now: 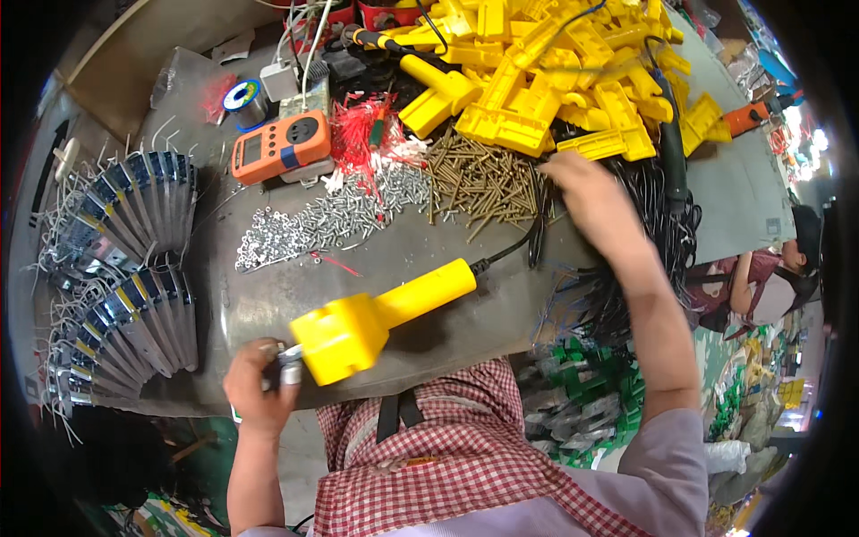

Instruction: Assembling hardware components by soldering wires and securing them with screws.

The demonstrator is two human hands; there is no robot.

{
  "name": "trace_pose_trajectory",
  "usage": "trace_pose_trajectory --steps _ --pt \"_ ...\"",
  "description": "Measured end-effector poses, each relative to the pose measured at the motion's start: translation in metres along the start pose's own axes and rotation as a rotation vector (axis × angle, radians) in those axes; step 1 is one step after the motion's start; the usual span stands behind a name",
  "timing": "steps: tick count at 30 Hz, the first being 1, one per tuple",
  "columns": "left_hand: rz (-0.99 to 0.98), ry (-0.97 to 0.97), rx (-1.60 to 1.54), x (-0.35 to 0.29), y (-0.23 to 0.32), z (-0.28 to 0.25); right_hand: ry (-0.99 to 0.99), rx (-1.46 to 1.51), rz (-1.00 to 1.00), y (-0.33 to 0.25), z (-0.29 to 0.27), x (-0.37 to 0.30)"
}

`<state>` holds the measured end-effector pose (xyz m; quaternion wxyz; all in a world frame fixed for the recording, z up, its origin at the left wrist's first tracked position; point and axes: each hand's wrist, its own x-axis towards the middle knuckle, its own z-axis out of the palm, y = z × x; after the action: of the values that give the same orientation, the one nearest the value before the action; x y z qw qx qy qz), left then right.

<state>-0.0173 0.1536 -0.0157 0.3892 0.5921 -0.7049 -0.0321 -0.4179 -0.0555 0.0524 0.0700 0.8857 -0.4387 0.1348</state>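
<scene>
My left hand [258,385] is closed around the metal front end of a yellow plastic tool [344,336] with a boxy head and a round handle. A black cord [510,252] leaves the handle's end and runs up to the right. My right hand [586,192], smeared by motion, is over the right edge of a heap of long brass-coloured screws [483,183], just below the yellow housings. Its fingertips are close to a strand of black cord; whether they grip it is unclear. Silver screws [367,206] and nuts [268,240] lie left of the brass ones.
Yellow plastic housings [510,125] are piled at the back. An orange meter [282,148] and a solder spool [243,100] stand back left. Fanned metal strips with white wires [148,313] lie left. Bundled black cords [626,304] hang at right, and a person [752,277] sits beyond.
</scene>
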Motion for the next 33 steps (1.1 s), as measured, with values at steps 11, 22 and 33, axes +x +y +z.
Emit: trace_pose_trajectory --steps 11,22,33 --pt "-0.499 0.387 -0.330 -0.013 -0.016 -0.033 0.387 0.503 0.125 -0.090 0.007 0.026" --pt "-0.527 0.204 0.197 -0.009 -0.034 -0.027 -0.001 1.072 -0.015 -0.155 0.069 0.200" --pt "-1.349 0.627 -0.586 -0.145 -0.002 -0.021 -0.010 0.678 -0.026 -0.149 0.079 0.246"
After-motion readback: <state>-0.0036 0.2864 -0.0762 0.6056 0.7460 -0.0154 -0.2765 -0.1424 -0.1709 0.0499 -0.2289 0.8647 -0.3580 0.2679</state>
